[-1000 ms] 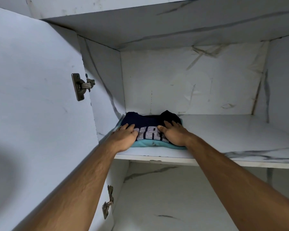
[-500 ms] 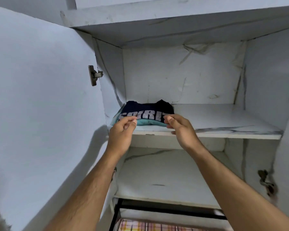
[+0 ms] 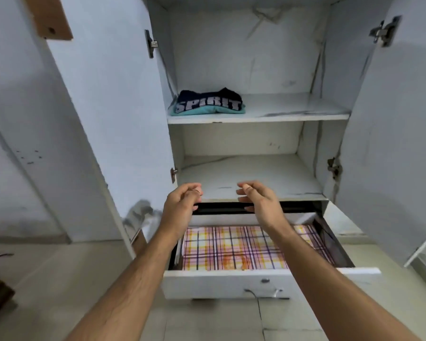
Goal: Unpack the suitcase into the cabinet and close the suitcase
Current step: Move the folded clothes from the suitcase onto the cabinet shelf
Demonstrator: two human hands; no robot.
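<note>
Navy shirt (image 3: 209,101) at upper shelf (image 3: 280,116) left edge; left hand (image 3: 181,205), right hand (image 3: 258,201) fingers loosely curled, empty.

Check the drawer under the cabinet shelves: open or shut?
Open. The drawer is pulled out toward the camera, exposing its plaid liner, with a dark gap behind it below the lower shelf.

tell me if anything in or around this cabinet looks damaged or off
The lower right hinge looks rusty and bent, with a crack running down the side panel by it. The left door has a chipped, scuffed lower edge. The folded clothes sit neatly.
</note>
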